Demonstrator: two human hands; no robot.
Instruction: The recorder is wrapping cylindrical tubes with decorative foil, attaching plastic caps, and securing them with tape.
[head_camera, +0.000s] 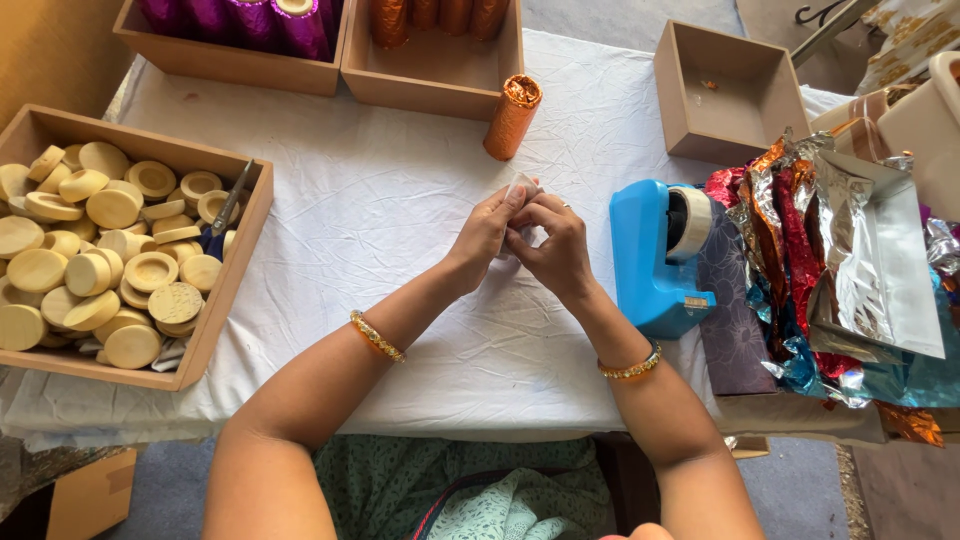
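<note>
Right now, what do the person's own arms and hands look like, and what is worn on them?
Both forearms are bare, with no sleeves or gloves showing. The left hand has a gold bangle with orange-red accents at its wrist. The right hand has a similar gold bangle at its wrist and a thin ring on one finger. No other markings can be made out.

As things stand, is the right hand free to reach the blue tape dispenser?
Probably not at once: the right hand and left hand pinch a small clear piece together. The tape dispenser sits close beside it, path unobstructed.
</note>
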